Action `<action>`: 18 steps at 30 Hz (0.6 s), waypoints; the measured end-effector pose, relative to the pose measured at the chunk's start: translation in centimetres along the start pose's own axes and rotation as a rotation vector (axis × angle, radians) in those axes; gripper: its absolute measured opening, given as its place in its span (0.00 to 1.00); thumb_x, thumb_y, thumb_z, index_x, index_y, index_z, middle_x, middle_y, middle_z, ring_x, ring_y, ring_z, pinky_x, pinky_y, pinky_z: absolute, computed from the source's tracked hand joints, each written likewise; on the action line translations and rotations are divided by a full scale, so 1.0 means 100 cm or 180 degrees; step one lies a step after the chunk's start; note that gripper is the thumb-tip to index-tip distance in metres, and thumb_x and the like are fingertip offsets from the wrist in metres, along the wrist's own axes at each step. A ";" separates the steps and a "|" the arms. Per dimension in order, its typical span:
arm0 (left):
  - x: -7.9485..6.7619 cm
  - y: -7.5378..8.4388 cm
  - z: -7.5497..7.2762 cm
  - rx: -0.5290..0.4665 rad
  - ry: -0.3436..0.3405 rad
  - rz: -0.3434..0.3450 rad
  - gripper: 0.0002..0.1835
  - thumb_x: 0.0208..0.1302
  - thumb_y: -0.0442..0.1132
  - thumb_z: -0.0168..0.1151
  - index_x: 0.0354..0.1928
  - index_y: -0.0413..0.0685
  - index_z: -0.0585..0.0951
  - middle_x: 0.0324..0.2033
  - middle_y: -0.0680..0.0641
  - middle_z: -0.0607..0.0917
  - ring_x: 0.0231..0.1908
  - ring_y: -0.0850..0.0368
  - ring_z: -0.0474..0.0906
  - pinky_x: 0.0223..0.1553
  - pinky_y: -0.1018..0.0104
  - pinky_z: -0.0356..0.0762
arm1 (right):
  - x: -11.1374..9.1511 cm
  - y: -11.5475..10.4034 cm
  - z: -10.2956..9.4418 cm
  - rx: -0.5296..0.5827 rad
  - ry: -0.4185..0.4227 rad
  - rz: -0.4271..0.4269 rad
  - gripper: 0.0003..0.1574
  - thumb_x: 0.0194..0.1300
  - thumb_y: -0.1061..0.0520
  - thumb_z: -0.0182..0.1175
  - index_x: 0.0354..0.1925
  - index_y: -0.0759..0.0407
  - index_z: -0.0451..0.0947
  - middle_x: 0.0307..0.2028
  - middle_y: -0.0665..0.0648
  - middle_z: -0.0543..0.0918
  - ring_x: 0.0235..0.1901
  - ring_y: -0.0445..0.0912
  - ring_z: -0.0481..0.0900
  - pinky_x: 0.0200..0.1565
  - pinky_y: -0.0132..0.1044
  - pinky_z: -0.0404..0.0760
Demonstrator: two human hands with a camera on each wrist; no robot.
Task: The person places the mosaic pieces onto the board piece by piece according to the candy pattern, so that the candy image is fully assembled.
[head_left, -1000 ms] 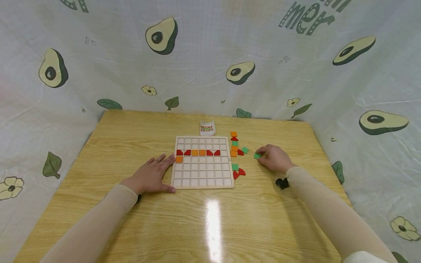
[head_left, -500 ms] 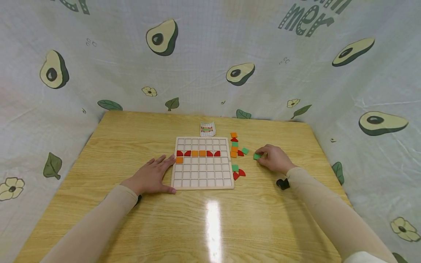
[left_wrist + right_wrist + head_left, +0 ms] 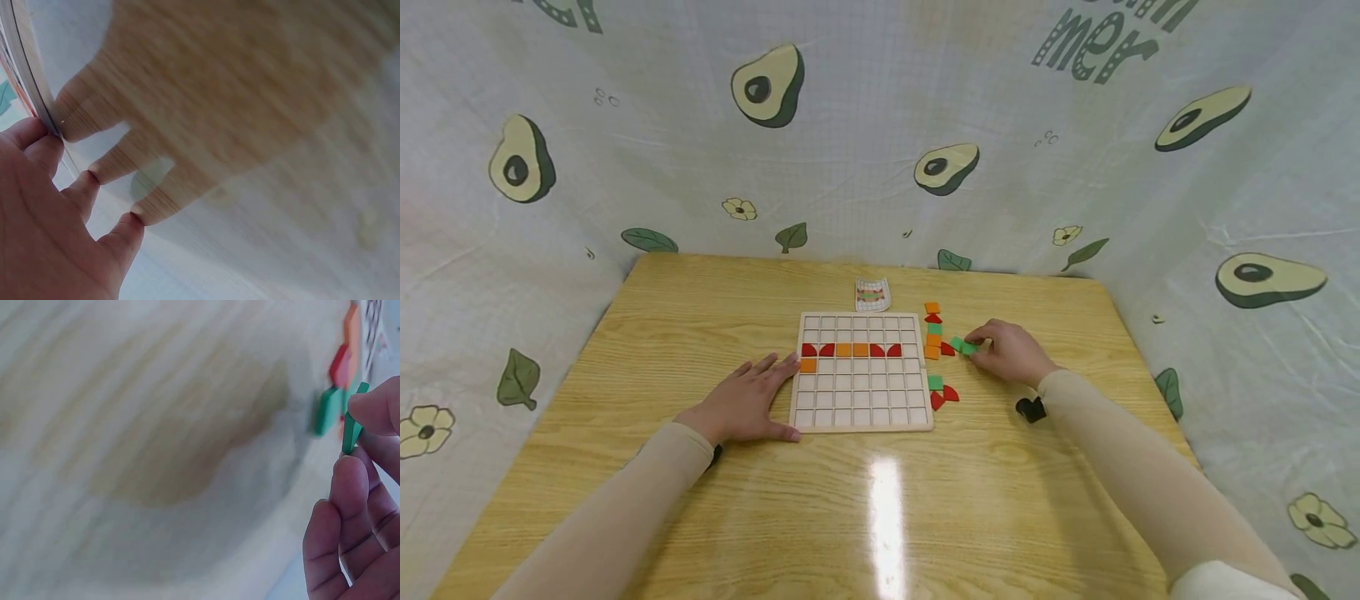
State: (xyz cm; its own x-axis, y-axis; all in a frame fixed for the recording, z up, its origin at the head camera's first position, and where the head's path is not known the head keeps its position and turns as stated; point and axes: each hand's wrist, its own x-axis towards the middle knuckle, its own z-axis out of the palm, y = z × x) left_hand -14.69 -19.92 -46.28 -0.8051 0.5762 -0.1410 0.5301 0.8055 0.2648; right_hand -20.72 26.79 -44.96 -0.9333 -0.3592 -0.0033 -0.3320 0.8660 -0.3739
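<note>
A wooden grid board [image 3: 862, 417] lies on the table, with red quarter-round tiles [image 3: 877, 351] and orange square tiles [image 3: 852, 350] in one row, and a further orange tile [image 3: 807, 365] below at the left. My left hand [image 3: 747, 404] rests at the board's left edge with fingers spread; in the left wrist view the fingertips touch the table and the edge. Right of the board my right hand [image 3: 1009, 353] pinches a green square tile [image 3: 352, 428] between thumb and fingers. Beside it lies another green tile [image 3: 957, 342], near a red tile [image 3: 948, 349].
A small pattern card [image 3: 872, 295] lies behind the board. Loose orange tiles [image 3: 932, 307], green tiles [image 3: 935, 382] and red tiles [image 3: 951, 393] lie along the board's right side. A patterned cloth [image 3: 850, 217] hangs behind the wooden table [image 3: 760, 517].
My right hand has moved a little left and away from me with the green tile, close to the other green tile. The left hand and the board stay put.
</note>
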 end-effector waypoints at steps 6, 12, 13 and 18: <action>0.000 -0.001 0.002 -0.0024 -0.0007 -0.0024 0.64 0.48 0.78 0.62 0.78 0.45 0.56 0.77 0.45 0.54 0.75 0.39 0.48 0.69 0.35 0.48 | 0.027 -0.035 0.003 0.0130 -0.0025 -0.0130 0.17 0.62 0.54 0.69 0.51 0.54 0.86 0.42 0.52 0.82 0.32 0.46 0.75 0.37 0.40 0.77; 0.001 -0.003 0.004 0.0030 -0.0018 -0.0042 0.65 0.48 0.80 0.60 0.79 0.47 0.54 0.77 0.47 0.52 0.75 0.41 0.47 0.69 0.37 0.48 | 0.052 -0.076 0.013 0.0294 -0.0083 -0.0335 0.18 0.63 0.55 0.68 0.51 0.54 0.85 0.42 0.52 0.82 0.33 0.45 0.75 0.38 0.39 0.77; 0.001 -0.003 0.004 0.0035 -0.0014 -0.0038 0.65 0.48 0.81 0.60 0.79 0.47 0.54 0.77 0.47 0.52 0.75 0.41 0.47 0.69 0.37 0.48 | 0.055 -0.082 0.015 0.0313 -0.0105 -0.0373 0.18 0.63 0.55 0.68 0.51 0.54 0.85 0.43 0.52 0.82 0.35 0.45 0.76 0.39 0.40 0.77; 0.001 -0.002 0.003 -0.0004 0.0003 -0.0021 0.64 0.48 0.80 0.61 0.78 0.46 0.56 0.77 0.46 0.54 0.75 0.40 0.48 0.69 0.35 0.48 | 0.069 -0.112 0.029 0.0350 -0.0185 -0.0543 0.17 0.64 0.54 0.67 0.52 0.52 0.85 0.45 0.49 0.82 0.40 0.43 0.77 0.43 0.37 0.78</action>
State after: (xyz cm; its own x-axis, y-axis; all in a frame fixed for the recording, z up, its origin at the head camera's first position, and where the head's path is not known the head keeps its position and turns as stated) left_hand -14.79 -19.99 -46.64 -0.8088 0.5707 -0.1418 0.5244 0.8091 0.2652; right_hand -23.02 13.63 -43.49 -0.8543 -0.5196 0.0163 -0.4645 0.7489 -0.4727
